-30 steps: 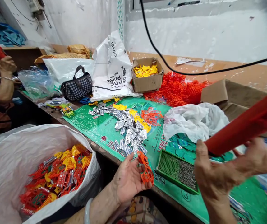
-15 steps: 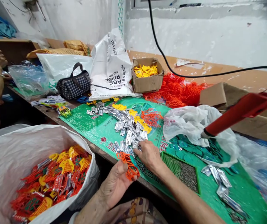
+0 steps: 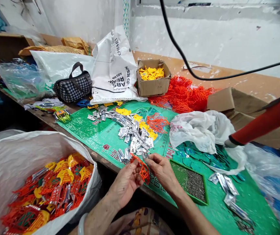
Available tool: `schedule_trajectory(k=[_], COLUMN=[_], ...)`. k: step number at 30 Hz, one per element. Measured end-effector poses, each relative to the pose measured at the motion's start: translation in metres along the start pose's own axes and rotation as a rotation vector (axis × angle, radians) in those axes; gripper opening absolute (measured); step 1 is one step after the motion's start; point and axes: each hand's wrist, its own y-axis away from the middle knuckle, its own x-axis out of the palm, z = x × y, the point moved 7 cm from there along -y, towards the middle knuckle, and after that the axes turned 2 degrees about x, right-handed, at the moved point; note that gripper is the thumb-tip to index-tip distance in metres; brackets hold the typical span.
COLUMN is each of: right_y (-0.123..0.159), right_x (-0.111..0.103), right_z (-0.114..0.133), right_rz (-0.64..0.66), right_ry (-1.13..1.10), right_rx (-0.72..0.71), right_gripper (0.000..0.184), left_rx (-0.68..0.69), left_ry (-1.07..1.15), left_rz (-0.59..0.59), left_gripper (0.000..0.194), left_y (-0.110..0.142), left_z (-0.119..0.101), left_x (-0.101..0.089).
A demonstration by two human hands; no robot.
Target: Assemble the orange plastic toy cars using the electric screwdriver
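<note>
My left hand (image 3: 124,185) is closed on an orange openwork plastic part (image 3: 144,172), held above the table's front edge. Close beside it, my right hand (image 3: 162,169) pinches a small silver part (image 3: 145,156) at the far end of the orange one. Whether the two parts touch, I cannot tell. Just beyond my hands lies a pile of silver parts (image 3: 132,133), with yellow plastic parts (image 3: 144,125) along its far side. Behind these is a small heap of orange parts (image 3: 157,122).
At the left, a white sack (image 3: 81,143) holds red, orange and yellow pieces. A green tray (image 3: 179,171) of tiny metal pieces sits right of my hands. A red power screwdriver (image 3: 264,120) hangs at the right. A carton (image 3: 152,87) of yellow parts stands behind.
My right hand has come away from the silver pile with a silver part and moved up to the orange part. The left hand has tilted the orange part. The hanging screwdriver has swung right.
</note>
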Motion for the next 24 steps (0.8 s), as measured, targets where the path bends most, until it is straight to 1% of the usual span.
schedule_trajectory(k=[2, 5, 6, 8, 9, 10, 12, 14, 15, 17, 18, 20, 22, 24], right_y=[0.013, 0.028, 0.031, 0.034, 0.034, 0.034, 0.032, 0.031, 0.031, 0.032, 0.033, 0.036, 0.04, 0.048], right_x=[-0.006, -0.011, -0.011, -0.009, -0.008, -0.007, -0.005, -0.004, -0.004, -0.007, -0.009, -0.015, -0.022, -0.025], right_z=[0.003, 0.004, 0.003, -0.002, -0.005, -0.008, -0.013, -0.016, -0.016, -0.015, -0.013, -0.009, -0.001, 0.013], right_rz=[-0.051, -0.121, -0.135, -0.148, -0.15, -0.15, -0.141, -0.115, -0.099, -0.077, -0.075, -0.089, -0.133, -0.21], right_ry=[-0.094, -0.188, -0.212, -0.258, -0.281, -0.305, -0.353, -0.397, -0.413, -0.425, -0.421, -0.406, -0.329, -0.119], right_rx=[-0.002, -0.022, -0.027, -0.026, -0.021, -0.015, 0.003, 0.026, 0.036, 0.044, 0.04, 0.023, -0.054, -0.224], right_gripper=[0.031, 0.03, 0.029, 0.028, 0.028, 0.028, 0.029, 0.032, 0.034, 0.036, 0.036, 0.032, 0.025, 0.02], left_rx=[-0.027, -0.038, -0.026, 0.014, 0.045, 0.083, 0.175, 0.277, 0.326, 0.422, 0.464, 0.529, 0.575, 0.587], left_ry=[0.011, 0.05, 0.065, 0.073, 0.057, 0.02, -0.111, -0.3, -0.408, -0.615, -0.71, -0.866, -0.971, -1.036], left_rz=[-0.039, -0.069, -0.052, 0.034, 0.087, 0.135, 0.182, 0.153, 0.117, 0.045, 0.025, 0.022, 0.043, 0.08], left_gripper=[0.009, 0.014, 0.014, 0.011, 0.014, 0.022, 0.037, 0.044, 0.042, 0.031, 0.025, 0.014, 0.009, 0.007], left_y=[0.0, 0.001, 0.002, 0.004, 0.006, 0.007, 0.011, 0.012, 0.012, 0.012, 0.013, 0.015, 0.018, 0.021], left_z=[0.002, 0.003, 0.003, 0.002, 0.002, 0.002, 0.003, 0.001, -0.001, -0.01, -0.015, -0.024, -0.032, -0.035], left_x=[0.003, 0.01, 0.014, 0.025, 0.03, 0.035, 0.038, 0.035, 0.031, 0.026, 0.026, 0.031, 0.041, 0.052])
